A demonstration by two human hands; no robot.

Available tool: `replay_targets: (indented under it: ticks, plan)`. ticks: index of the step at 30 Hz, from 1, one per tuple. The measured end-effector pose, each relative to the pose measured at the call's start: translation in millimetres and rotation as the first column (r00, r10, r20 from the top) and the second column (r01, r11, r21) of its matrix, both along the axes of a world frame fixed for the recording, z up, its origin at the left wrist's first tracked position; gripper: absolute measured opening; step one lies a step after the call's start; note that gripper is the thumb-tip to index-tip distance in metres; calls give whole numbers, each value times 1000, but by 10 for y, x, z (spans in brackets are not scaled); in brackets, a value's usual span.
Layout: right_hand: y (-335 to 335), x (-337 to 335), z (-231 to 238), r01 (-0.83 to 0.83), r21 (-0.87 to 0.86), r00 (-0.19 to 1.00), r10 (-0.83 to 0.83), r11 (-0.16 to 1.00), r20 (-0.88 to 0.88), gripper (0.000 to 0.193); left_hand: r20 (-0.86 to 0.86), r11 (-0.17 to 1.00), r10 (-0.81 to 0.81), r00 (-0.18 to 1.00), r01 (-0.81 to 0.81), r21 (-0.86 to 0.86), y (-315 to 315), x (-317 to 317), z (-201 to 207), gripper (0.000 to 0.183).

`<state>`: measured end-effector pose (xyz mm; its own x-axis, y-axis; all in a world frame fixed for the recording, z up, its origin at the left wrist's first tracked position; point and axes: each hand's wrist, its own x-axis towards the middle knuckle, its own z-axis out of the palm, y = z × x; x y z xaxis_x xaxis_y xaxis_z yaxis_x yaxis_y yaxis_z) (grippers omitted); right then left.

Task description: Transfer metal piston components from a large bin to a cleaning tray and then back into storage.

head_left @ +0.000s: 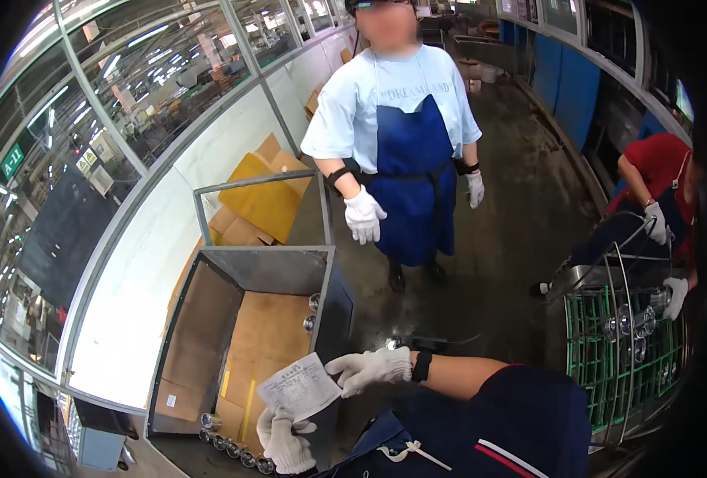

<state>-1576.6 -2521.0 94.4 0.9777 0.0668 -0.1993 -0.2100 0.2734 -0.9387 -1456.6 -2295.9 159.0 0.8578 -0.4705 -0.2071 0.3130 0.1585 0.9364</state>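
A printed sheet of white paper (299,388) is held up between both my hands, tilted over the near right part of a large metal bin. My left hand (287,444), in a white knit glove, grips its lower left edge. From the right, my right hand (371,371), gloved too, pinches the paper's right edge. The grey-sided bin (339,299) is lined with brown cardboard (271,323). Inside, a row of shiny metal cylindrical parts (232,448) lies along the near edge, and two more metal parts (310,323) sit by the right wall.
Facing me beyond the bin stands a co-worker in a blue apron (415,175) and white gloves. At right, another person in a red top (658,163) handles metal parts in a green wire rack (620,350). Folded cardboard (262,195) leans behind the bin, beside a windowed partition wall (142,275).
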Motion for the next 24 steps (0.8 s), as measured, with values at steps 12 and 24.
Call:
replay_targets:
  ticks: [12,24]
  plan:
    - [-1312,-240,205,464,-44,854,-461,885,-241,58,-85,978,125,989,-109,175,-365,420,-8,19]
    - [-2368,347,309,711,-246,616,-752,659,-235,66,-151,972,119,981,-85,218,-1492,1480,-345,31]
